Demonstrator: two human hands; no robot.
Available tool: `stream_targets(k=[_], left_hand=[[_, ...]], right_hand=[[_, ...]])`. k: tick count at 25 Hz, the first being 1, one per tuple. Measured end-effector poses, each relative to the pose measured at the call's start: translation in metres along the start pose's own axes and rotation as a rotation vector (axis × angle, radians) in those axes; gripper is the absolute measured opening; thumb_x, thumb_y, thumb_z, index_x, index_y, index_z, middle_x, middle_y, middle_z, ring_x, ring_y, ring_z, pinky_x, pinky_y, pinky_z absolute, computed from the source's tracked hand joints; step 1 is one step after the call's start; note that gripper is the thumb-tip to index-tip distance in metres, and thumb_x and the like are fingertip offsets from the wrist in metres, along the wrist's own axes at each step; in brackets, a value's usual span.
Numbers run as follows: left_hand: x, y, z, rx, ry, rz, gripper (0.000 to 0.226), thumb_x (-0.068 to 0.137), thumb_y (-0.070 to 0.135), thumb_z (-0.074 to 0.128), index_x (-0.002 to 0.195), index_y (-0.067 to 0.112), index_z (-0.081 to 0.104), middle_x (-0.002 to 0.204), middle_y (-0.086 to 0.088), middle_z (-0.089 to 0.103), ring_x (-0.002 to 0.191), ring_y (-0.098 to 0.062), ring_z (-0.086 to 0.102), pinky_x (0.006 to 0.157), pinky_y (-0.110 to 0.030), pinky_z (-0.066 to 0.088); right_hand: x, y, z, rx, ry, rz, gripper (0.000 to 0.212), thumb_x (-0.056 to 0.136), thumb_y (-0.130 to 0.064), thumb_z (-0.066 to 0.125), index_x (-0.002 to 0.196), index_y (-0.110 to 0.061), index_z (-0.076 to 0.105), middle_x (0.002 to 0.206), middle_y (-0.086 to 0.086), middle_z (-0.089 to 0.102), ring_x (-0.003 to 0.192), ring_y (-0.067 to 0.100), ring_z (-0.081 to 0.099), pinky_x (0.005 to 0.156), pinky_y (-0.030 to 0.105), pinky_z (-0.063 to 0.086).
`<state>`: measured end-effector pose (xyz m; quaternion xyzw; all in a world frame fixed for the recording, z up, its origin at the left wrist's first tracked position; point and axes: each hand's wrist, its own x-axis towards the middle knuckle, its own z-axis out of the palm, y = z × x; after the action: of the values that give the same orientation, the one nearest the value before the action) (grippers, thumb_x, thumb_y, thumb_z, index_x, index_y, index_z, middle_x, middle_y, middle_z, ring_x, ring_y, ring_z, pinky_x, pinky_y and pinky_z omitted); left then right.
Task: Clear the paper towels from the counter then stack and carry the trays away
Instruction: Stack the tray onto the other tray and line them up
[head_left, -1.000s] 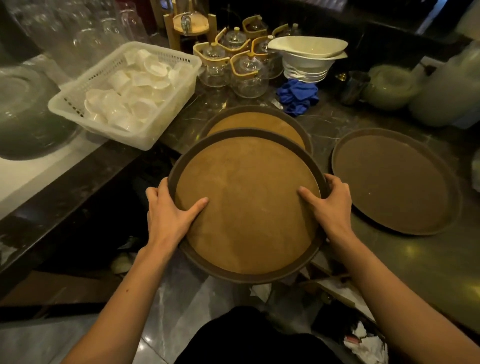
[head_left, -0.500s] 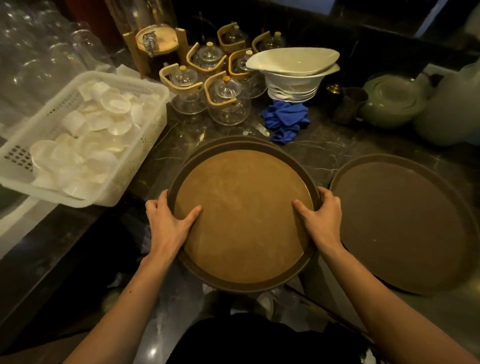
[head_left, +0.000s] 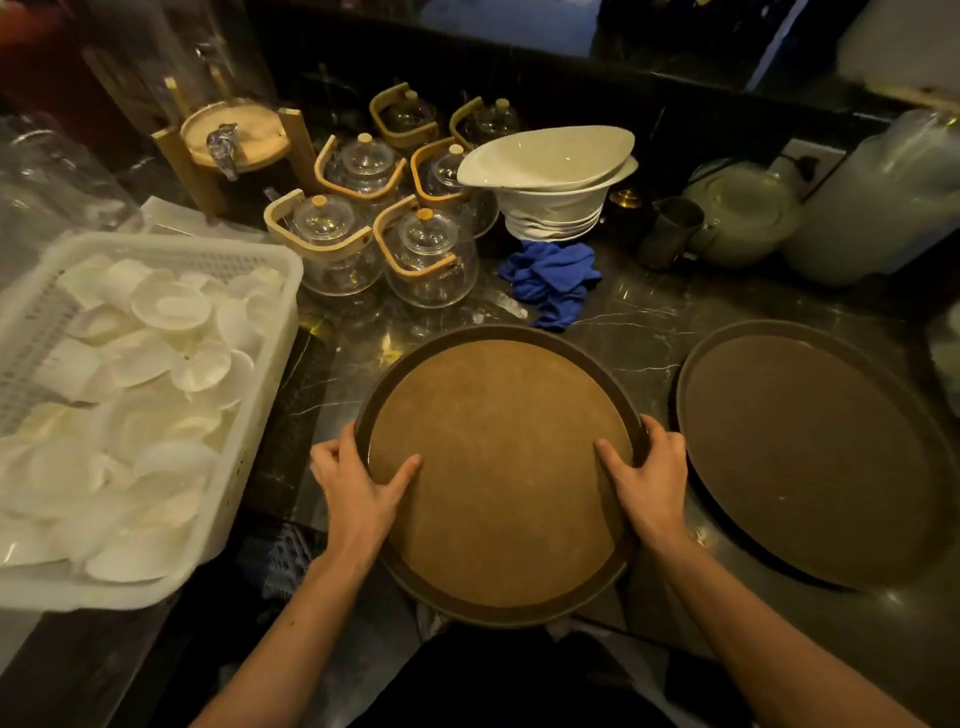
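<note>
Both hands grip one round tray (head_left: 498, 467) by its rim: the left hand (head_left: 358, 493) has its fingers (head_left: 327, 457) curled over the outside of the left edge with the thumb lying flat on the tan inner surface, and the right hand (head_left: 649, 483) clamps the right edge the same way, thumb inward, fingers (head_left: 662, 441) wrapped around the rim. The tray sits at the front edge of the dark marble bench (head_left: 639, 322), its near part overhanging toward the person; whether another tray lies under it cannot be told. Just beside it on the right, close to the right hand, a second, darker tray (head_left: 810, 457) lies flat on the bench. Behind the held tray is a crumpled blue cloth (head_left: 550, 278), and behind that a stack of white bowls (head_left: 550, 182). Left of the bowls stands a group of glass teapots (head_left: 415, 244) with wooden handles. At the far left a white basket (head_left: 244, 415) holds many small white dishes (head_left: 130, 384).
</note>
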<state>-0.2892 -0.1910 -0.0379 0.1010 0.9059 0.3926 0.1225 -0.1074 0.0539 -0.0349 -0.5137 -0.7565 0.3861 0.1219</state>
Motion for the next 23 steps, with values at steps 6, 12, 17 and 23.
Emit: stream_targets(k=[6,12,17,23], left_hand=[[0.0,-0.002,0.008,0.031,0.022,0.004,0.091,0.072,0.042,0.081,0.142,0.005,0.036,0.126,-0.016,0.032,0.12,-0.031,0.031,0.102,-0.04,0.034],[0.001,-0.004,0.011,0.082,0.049,-0.004,0.088,0.071,0.043,0.081,0.138,0.006,0.038,0.127,-0.017,0.031,0.12,-0.033,0.031,0.1,-0.042,0.035],[0.003,-0.009,0.017,0.128,0.075,-0.006,0.087,0.071,0.046,0.079,0.137,0.007,0.039,0.127,-0.016,0.032,0.118,-0.033,0.031,0.098,-0.044,0.037],[0.004,-0.012,0.02,0.165,0.107,0.007,0.071,0.083,0.04,0.069,0.137,0.003,0.042,0.126,-0.021,0.037,0.116,-0.036,0.035,0.092,-0.043,0.038]], right_hand=[[0.012,0.003,0.0,-0.009,-0.015,-0.014,0.078,0.084,-0.042,0.072,0.145,-0.009,0.038,0.129,0.009,0.038,0.119,0.024,0.046,0.106,0.042,0.04],[0.02,0.008,0.007,-0.039,-0.027,-0.063,0.077,0.085,-0.041,0.071,0.145,-0.008,0.038,0.125,0.009,0.038,0.122,0.025,0.039,0.105,0.039,0.036],[0.021,0.01,0.012,-0.097,0.006,-0.091,0.075,0.085,-0.043,0.069,0.144,-0.009,0.039,0.124,0.011,0.039,0.119,0.024,0.039,0.097,0.037,0.038],[0.022,0.009,0.014,-0.156,0.002,-0.101,0.058,0.095,-0.038,0.056,0.142,-0.009,0.039,0.129,0.012,0.041,0.117,0.024,0.046,0.089,0.032,0.04]])
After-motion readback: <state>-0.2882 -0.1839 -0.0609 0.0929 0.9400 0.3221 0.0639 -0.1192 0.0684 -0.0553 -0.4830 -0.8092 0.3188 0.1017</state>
